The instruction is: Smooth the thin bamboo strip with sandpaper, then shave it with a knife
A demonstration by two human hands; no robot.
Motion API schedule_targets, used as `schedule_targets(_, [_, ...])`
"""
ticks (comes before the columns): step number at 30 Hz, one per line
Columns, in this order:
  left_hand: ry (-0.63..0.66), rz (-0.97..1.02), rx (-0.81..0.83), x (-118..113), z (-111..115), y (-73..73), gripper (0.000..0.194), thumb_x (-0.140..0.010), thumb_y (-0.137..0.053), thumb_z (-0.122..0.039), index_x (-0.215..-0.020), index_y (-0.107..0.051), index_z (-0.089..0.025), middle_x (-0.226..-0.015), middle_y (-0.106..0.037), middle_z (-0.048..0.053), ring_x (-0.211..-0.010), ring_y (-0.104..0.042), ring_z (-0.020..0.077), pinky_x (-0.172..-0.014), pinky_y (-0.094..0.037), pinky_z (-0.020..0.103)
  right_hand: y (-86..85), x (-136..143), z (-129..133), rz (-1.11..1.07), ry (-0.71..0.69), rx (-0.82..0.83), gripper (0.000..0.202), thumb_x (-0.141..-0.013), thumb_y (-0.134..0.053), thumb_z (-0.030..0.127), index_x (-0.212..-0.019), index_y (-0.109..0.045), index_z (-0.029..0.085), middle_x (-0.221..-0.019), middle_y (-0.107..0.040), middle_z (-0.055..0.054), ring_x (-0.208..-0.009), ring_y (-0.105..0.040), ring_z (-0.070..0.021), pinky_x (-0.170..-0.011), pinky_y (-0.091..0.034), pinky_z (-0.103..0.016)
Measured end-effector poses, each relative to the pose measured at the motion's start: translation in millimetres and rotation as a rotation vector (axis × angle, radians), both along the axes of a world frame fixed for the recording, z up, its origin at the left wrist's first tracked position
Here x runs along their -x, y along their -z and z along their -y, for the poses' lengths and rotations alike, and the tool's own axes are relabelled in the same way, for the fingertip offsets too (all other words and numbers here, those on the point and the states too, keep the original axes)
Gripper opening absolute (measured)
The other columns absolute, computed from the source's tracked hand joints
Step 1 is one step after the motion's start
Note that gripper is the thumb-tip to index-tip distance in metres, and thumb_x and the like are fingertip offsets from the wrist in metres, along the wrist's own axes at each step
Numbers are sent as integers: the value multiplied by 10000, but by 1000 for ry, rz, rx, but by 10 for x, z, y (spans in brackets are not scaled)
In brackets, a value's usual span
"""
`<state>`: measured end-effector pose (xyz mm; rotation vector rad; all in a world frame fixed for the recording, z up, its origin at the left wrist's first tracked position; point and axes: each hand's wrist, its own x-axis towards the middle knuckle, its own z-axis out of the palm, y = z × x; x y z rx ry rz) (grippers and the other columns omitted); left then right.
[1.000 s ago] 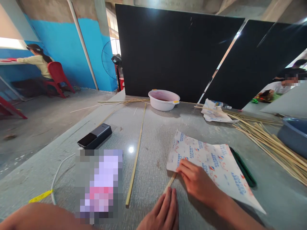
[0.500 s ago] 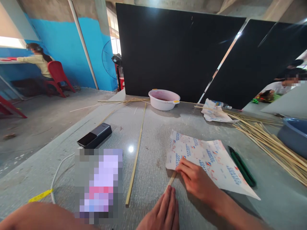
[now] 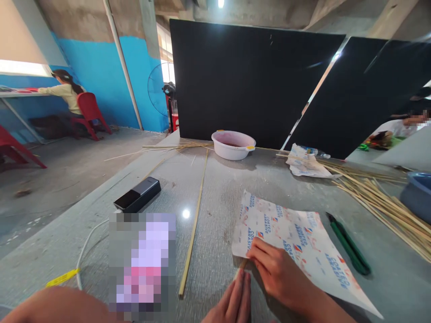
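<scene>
A: Item one, the left hand?
B: Left hand (image 3: 232, 300): fingers straight and close together, laid over the near part of a short strip (image 3: 243, 265); whether they grip it underneath, I cannot tell.
A: Item two?
B: Right hand (image 3: 274, 269): fingers closed in a pinch on the near left edge of a printed sheet (image 3: 289, 237), where the strip's far end meets it; the contact itself looks partly hidden.
A: Location of strip and sheet?
B: Both at the near side of the tabletop (image 3: 215, 197), the sheet spreading under and beyond the right hand.
A: Surrounding stock?
B: Green cutter (image 3: 348, 244), right of the sheet, apart from it. One long strip (image 3: 194, 224), left of the hands. Black device (image 3: 138, 195), farther left. White basin (image 3: 233, 150), far side. Strip bundle (image 3: 377, 202), far right, beside a blue tub (image 3: 419, 195).
</scene>
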<state>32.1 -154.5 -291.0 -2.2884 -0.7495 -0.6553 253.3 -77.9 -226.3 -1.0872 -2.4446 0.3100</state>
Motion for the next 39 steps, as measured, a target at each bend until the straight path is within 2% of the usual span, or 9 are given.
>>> schedule_targets(2, [15, -34, 3, 5, 6, -31, 425, -1125, -539, -413, -1432, -680, -156, -1272, -818, 78, -1175, -778, 176, -1006, -598, 252, -21, -2, -14, -45, 2, 19, 295, -1046, -434, 46, -940, -662, 201, -949, -664, -75, -847, -676, -220, -736, -541, -333])
schedule_targets(7, [40, -179, 73, 18, 39, 40, 715, -1092, -610, -427, -1720, -326, -238, -1334, -786, 123, -1226, -756, 255, -1040, -597, 382, -44, -12, -54, -35, 42, -13, 316, -1048, -413, 42, -921, -659, 193, -940, -658, -76, -819, -653, -211, -721, -536, -338])
schedule_targets(10, [55, -202, 100, 63, 33, 73, 754, -1058, -662, -435, -1721, -333, -286, -1427, -739, 131, -1294, -721, 290, -1104, -569, 424, -32, 1, -38, -22, -4, 33, 318, -1055, -405, 40, -931, -654, 196, -956, -658, -74, -830, -657, -205, -731, -539, -332])
schedule_targets(14, [84, -227, 130, 106, 25, 25, 763, -1067, -654, -368, -1729, -281, -293, -1430, -733, 129, -1274, -726, 285, -1105, -565, 478, -25, -8, -46, -48, 54, 8, 299, -1042, -432, 33, -954, -664, 200, -953, -654, -70, -852, -664, -216, -752, -544, -340])
schedule_targets(19, [70, -207, 113, 75, 37, -9, 730, -1092, -607, -402, -1727, -285, -241, -1380, -754, 147, -1244, -742, 273, -1035, -580, 391, -33, 31, 2, -46, -36, 73, 277, -1048, -425, 51, -948, -635, 201, -966, -663, -77, -851, -659, -219, -748, -539, -344])
schedule_targets(25, [67, -61, 23, -16, 27, -93, 756, -1102, -597, -376, -1742, -238, -194, -1178, -824, 117, -1118, -788, 232, -1013, -544, 355, -33, 12, -45, -66, 57, 73, 222, -1055, -456, 82, -922, -579, 212, -911, -637, -57, -810, -633, -218, -718, -504, -344])
schedule_targets(29, [21, -23, 21, -24, 26, -112, 721, -1117, -559, -450, -1729, -279, -191, -1162, -825, 99, -1113, -786, 214, -1017, -543, 337, -7, 43, -17, -45, -18, 70, 254, -1033, -415, 45, -950, -587, 211, -933, -646, -68, -821, -643, -218, -717, -508, -341])
schedule_targets(34, [80, -108, 21, 50, 20, -155, 752, -1105, -582, -335, -1747, -218, -192, -1174, -828, 113, -1124, -791, 228, -979, -561, 349, -15, 40, -20, -46, 57, 52, 244, -1056, -419, 71, -942, -577, 218, -927, -641, -66, -832, -645, -223, -747, -523, -354])
schedule_targets(39, [72, -97, 19, 71, 8, -194, 693, -1121, -556, -356, -1731, -270, -193, -1179, -826, 111, -1096, -794, 218, -973, -562, 345, 14, 32, -28, -53, -3, 100, 242, -1045, -407, 66, -952, -574, 214, -942, -653, -69, -831, -653, -216, -740, -513, -348])
